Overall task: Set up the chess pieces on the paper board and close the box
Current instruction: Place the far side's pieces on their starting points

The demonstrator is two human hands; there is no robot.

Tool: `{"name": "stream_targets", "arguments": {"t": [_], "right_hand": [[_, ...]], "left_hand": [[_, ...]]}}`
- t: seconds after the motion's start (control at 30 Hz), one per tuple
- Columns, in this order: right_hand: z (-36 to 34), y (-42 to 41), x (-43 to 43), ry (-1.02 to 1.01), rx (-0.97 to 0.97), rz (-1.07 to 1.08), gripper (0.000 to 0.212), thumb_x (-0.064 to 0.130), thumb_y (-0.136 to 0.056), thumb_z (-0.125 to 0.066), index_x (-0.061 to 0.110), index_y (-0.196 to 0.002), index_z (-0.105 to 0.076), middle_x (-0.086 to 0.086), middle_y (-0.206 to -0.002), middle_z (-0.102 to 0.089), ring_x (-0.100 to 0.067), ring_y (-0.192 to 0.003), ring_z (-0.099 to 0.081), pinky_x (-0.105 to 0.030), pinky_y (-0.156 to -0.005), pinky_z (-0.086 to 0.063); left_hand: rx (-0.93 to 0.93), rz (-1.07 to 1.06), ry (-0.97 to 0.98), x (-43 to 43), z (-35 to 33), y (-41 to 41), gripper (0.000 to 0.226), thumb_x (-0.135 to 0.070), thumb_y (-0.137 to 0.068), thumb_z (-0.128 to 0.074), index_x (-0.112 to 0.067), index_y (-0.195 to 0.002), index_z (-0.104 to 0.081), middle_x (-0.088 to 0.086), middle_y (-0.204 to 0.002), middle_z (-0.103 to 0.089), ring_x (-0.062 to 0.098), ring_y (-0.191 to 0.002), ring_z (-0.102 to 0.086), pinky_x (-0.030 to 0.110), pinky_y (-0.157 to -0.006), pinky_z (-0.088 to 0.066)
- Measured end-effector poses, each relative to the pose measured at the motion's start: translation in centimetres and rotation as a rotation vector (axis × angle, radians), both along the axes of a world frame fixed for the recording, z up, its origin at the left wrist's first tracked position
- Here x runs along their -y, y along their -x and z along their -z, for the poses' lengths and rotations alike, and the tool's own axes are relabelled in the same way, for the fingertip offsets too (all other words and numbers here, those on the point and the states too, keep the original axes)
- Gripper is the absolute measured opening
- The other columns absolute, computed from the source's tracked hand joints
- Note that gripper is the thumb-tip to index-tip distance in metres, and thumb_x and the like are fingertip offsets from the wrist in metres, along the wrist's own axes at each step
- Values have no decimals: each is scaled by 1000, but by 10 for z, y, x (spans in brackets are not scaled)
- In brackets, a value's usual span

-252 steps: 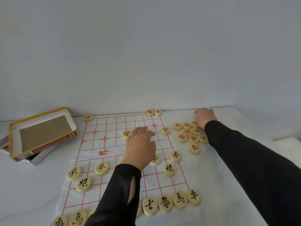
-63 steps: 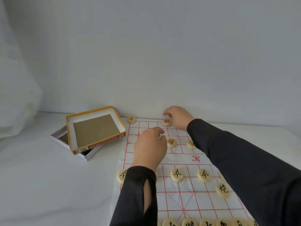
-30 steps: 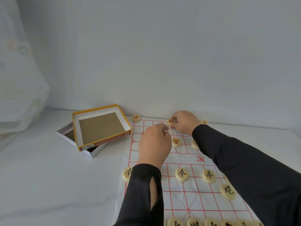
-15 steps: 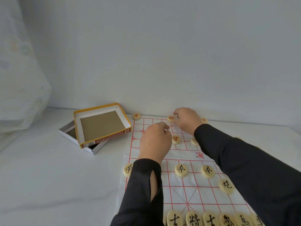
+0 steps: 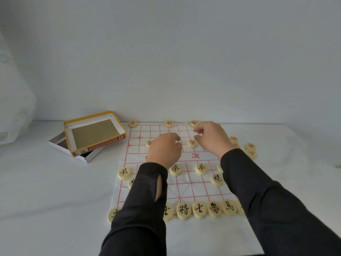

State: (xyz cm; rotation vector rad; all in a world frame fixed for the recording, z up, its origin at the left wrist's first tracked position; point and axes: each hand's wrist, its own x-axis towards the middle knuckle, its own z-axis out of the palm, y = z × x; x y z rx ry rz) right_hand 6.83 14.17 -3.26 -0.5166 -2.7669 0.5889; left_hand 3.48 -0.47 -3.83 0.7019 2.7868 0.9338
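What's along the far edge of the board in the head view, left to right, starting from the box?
Yellow box lid → red-marked corner piece → red-marked centre piece → red-marked piece by the fingertips → right hand. Whether that hand holds a piece is hidden.

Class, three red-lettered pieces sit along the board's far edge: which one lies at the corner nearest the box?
The leftmost red piece, on the far left corner beside the yellow-rimmed box; the other two sit further right.

Round pieces (image 5: 200, 168) on gridded board (image 5: 186, 189), box (image 5: 95, 133) open
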Motion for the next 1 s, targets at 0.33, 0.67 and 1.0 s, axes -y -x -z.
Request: {"name": "stream_targets", "arguments": {"t": [0.33,0.67,1.0], "right_hand": [[6,-54,-14,33,-80,175,34,11,-92,-53,13,-126,-58,-6,-128,-55,-22,-120,-45,-29,-95,-41],[17,-78,-85,373,-122,468,43,5,-94,-39,9,-136,-44,-14,-138,-44,-29,-128,-41,-34,-101,-37],[6,-87,-108,368,78,405,41,-4,-89,-39,10,-118,-63,-9,-132,-55,-28,-124,-47,-35,-106,-38]], "left_hand": [[-11,98,21,-29,6,-42,36,-21,-96,-43,-22,-131,-50,-1,-138,-46,16,-121,-47,26,-94,-40],[-114,186,113,-39,11,-54,48,-24,-94,-46,-25,-141,-34,-2,-154,-13,21,-139,-20,36,-107,-32],[-130,242,170,-49,7,-50,49,-26,-94,-47,-24,-142,-34,-1,-155,-10,22,-141,-16,36,-109,-28]]}}
